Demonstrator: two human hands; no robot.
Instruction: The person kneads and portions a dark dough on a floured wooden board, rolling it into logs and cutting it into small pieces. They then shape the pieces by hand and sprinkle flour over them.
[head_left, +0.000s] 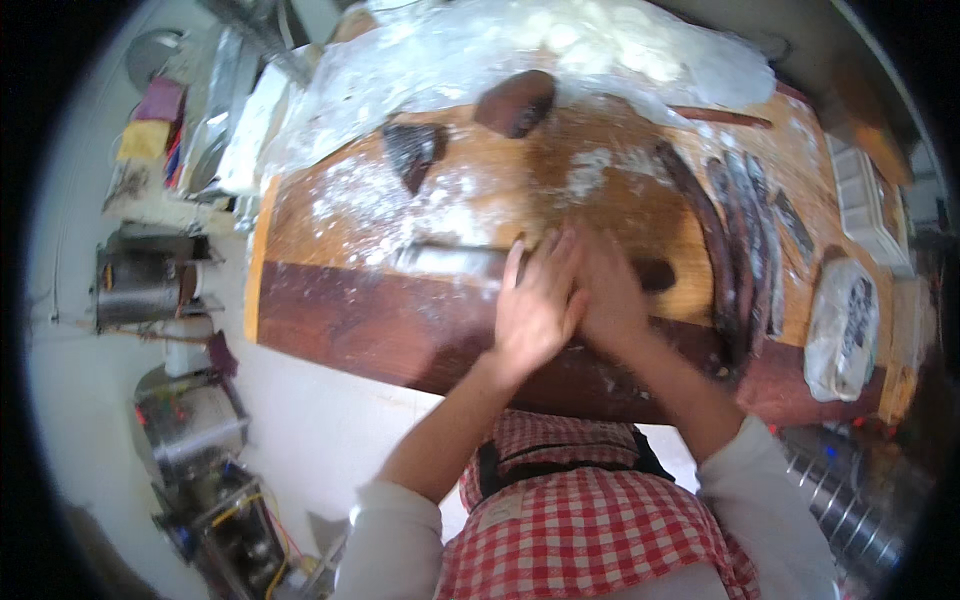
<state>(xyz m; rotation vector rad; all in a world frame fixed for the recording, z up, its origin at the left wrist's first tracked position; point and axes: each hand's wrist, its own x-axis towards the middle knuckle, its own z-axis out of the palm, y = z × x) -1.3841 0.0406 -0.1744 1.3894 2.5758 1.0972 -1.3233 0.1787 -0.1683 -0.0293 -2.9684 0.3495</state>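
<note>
My left hand (534, 304) and my right hand (611, 292) meet at the middle of the wooden work table (337, 307), blurred by motion. Under and beside them lies a dark brown roll (654, 274), perhaps dough, whose right end shows; the hands cover the rest. A pale, blurred cylinder (454, 260), partly hidden at its right end, extends to the left of my left hand. White powder (375, 199) dusts the wood. Beyond the hands sit a dark brown lump (516, 103) and a powdered dark wedge (413, 152).
Several long dark strips (739, 225) lie at the right, near a flat dark scraper-like piece (793, 221) and a plastic-wrapped package (844, 330). Clear plastic sheeting (420, 60) covers pale pieces at the far side. A white tray (862, 202) stands at the right edge.
</note>
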